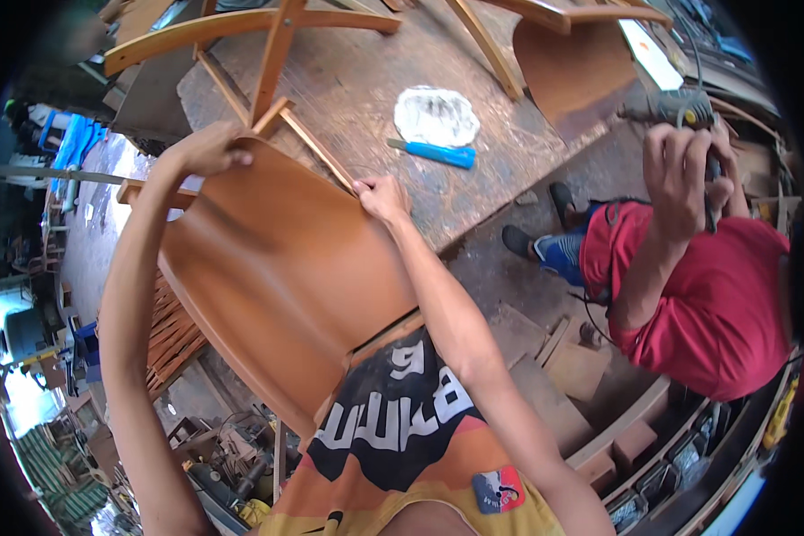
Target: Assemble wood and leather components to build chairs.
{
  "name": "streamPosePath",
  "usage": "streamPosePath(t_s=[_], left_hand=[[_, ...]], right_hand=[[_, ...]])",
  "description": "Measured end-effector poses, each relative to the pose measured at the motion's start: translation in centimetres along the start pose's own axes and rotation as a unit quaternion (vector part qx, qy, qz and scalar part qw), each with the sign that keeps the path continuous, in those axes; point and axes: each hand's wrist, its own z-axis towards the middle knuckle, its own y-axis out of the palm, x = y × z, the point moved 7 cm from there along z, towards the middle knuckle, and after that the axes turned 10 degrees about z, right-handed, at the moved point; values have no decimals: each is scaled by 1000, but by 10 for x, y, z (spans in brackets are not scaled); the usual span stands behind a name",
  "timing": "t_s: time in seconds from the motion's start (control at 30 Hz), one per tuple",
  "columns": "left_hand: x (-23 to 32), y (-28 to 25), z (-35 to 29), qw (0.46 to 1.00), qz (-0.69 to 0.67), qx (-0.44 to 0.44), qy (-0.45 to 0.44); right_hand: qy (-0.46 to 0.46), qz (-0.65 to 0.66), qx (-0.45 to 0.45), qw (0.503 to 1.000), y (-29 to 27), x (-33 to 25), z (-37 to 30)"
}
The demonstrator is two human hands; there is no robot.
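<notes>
A wooden chair with a curved, glossy brown panel (295, 241) and light wooden legs is tilted between my arms, its lower end close to my torso. My left hand (210, 150) is curled over the panel's far left corner. At the panel's right edge, my right hand (384, 197) closes around the rim, beside a slim wooden rail (317, 147). Its fingers under the panel are hidden. Farther right on the workbench (348, 80) lie a blue-handled tool (438, 154) with a short blade and a white patch of paste-like material (436, 116) with grey smears.
Another brown chair (576, 71) rests on the bench's far right. A co-worker in a red shirt (697, 286) stands to the right, holding a corded power tool (670, 107). Wooden slats (165, 335) and scattered tools lie low on the left; wood pieces (576, 371) lie lower right.
</notes>
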Motion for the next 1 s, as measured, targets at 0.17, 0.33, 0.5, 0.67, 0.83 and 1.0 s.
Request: streamPosePath(t_s=[0.17, 0.33, 0.5, 0.67, 0.83, 1.0], left_hand=[[78, -7, -71, 996, 42, 74, 23], [64, 8, -91, 988, -48, 143, -28], [55, 1, -81, 978, -38, 205, -6], [51, 2, -85, 966, -34, 253, -29], [72, -6, -110, 944, 12, 322, 64], [-4, -33, -249, 911, -14, 377, -165]], right_hand=[[17, -5, -14, 1000, -7, -8, 4], [1, -5, -56, 998, 3, -10, 4], [28, 29, -100, 994, 6, 1, 13], [-24, -1, -63, 998, 6, -6, 14], [-10, 10, -60, 998, -3, 7, 23], [-44, -42, -68, 996, 4, -13, 17]])
